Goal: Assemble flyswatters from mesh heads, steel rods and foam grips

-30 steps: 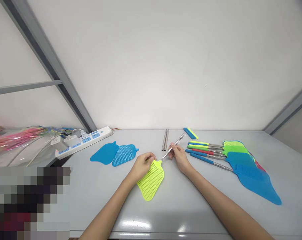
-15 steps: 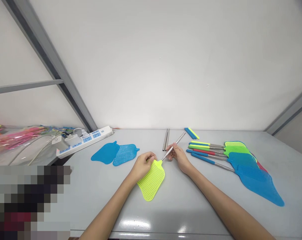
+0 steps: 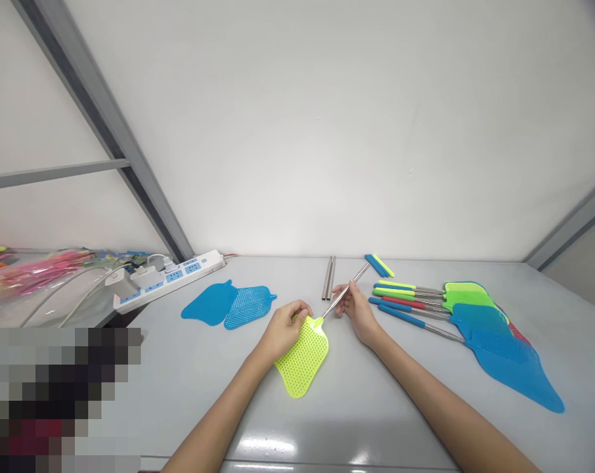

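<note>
My left hand [image 3: 287, 325] is closed on the upper left edge of a yellow-green fly swatter head [image 3: 305, 358], which slants down toward me. A thin metal rod [image 3: 345, 290] meets the neck of that head and points up to the right. Thumb and fingers of my right hand [image 3: 356, 312] pinch the rod around its middle. Behind my right hand lie two loose metal tubes [image 3: 328, 279]. Two blue swatter heads [image 3: 251, 307] without handles overlap on the table to the left of my left hand.
Several fly swatters [image 3: 494, 328] with blue, green and red parts lie stacked at the right. Blue and yellow handle grips [image 3: 379, 265] rest near the wall. At the left, a white power strip [image 3: 172, 280] with plugs and cables stands beside plastic-wrapped colourful items [image 3: 46, 272].
Both hands keep hold of the swatter head and the rod, almost unmoved. The whole view has shifted slightly. Nothing has been let go or taken up.
</note>
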A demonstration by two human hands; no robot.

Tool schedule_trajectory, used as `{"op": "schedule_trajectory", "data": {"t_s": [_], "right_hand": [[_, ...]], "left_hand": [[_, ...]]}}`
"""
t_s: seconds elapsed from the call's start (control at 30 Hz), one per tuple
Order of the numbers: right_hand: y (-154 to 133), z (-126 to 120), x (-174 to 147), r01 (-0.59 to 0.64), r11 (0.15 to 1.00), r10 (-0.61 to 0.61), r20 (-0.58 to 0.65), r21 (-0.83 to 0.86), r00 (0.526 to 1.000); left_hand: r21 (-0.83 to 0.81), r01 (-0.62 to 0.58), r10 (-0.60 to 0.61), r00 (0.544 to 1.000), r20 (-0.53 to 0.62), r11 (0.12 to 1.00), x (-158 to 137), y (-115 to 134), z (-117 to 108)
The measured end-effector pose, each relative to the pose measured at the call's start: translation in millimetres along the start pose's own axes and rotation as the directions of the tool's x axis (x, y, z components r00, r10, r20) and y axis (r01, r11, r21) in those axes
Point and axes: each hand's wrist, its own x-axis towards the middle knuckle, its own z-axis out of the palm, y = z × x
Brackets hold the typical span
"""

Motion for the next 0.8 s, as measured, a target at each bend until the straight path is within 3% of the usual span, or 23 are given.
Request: {"op": "schedule_trajectory", "data": {"t_s": [0.23, 0.43, 0.8], "right_hand": [[-1, -6, 4, 0.068, 0.955, -0.007, -0.205, 0.289, 0.979], [-1, -12, 7, 0.19, 0.931, -0.072, -0.354, 0.312, 0.933], [1, -18, 12, 0.192, 0.941, -0.088, -0.346, 0.279, 0.934]], "left_hand": [[0.122, -0.054, 0.051, 0.998, 0.029, 0.991, -6, 11, 0], [0.195, -0.096, 0.081, 0.993, 0.085, 0.976, -7, 8, -3], [0.267, -0.203, 0.13, 0.955, 0.266, 0.942, -9, 12, -9]]}}
